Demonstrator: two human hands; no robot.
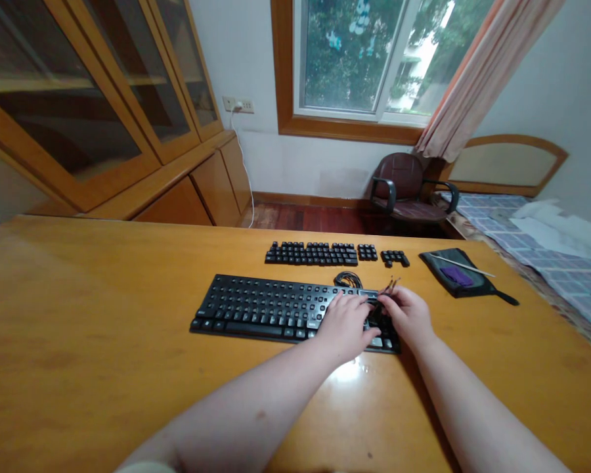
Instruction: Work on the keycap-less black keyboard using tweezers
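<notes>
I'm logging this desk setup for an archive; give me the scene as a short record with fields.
Surface: wooden desk
Main object: black keyboard, lying flat
Left hand: fingers spread, on the keyboard's right part
Right hand: pinching a thin dark tool over the keyboard's right end; its exact type is unclear
Beyond the keyboard: loose black keycaps in three groups; coiled cable just behind it
Far right: dark pouch with purple cloth and pale stick on top
</notes>
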